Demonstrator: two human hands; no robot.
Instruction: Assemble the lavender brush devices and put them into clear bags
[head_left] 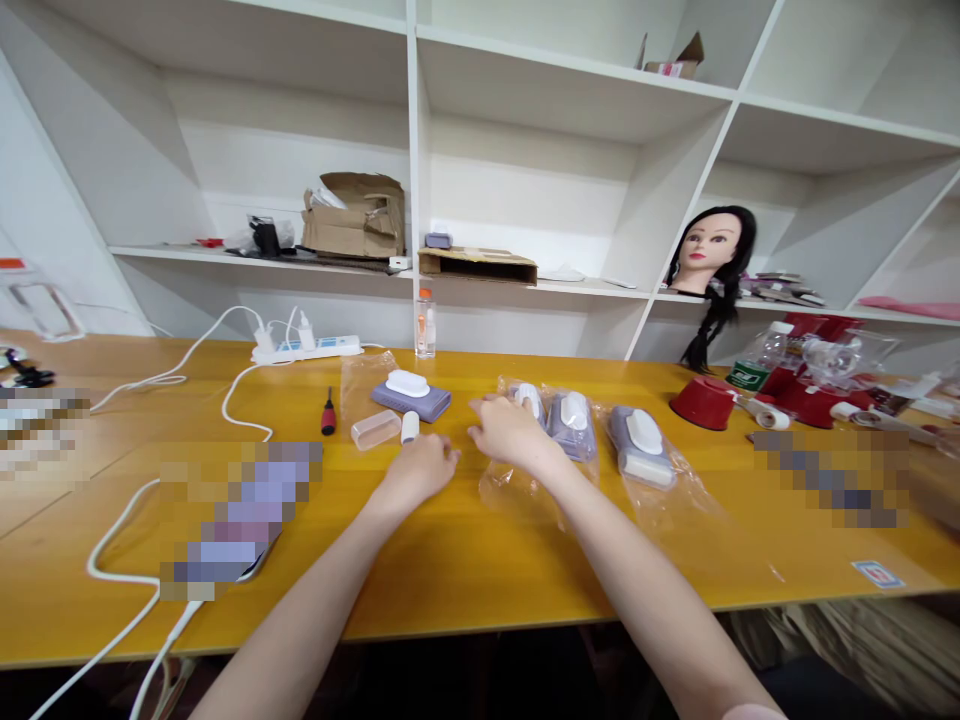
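My left hand (420,466) rests low over the table, fingers loosely bent and a little apart, with nothing visible in them. Just beyond it are a small white cylinder (409,428), a clear plastic cover (376,430) and a purple-grey block with a white oval top (412,396). My right hand (508,430) points leftward with its fingers apart and holds nothing that I can see. Behind and beside it, partly covered by my wrist, lie two similar bagged blocks (571,425). Farther right another block (642,445) lies on or in a clear bag (679,490).
A red-handled screwdriver (328,412), a phone (247,520) with a white cable, and a power strip (307,348) are on the left. A clear bottle (425,325) stands at the back. Red cups (703,403) and a mannequin head (709,245) are at right.
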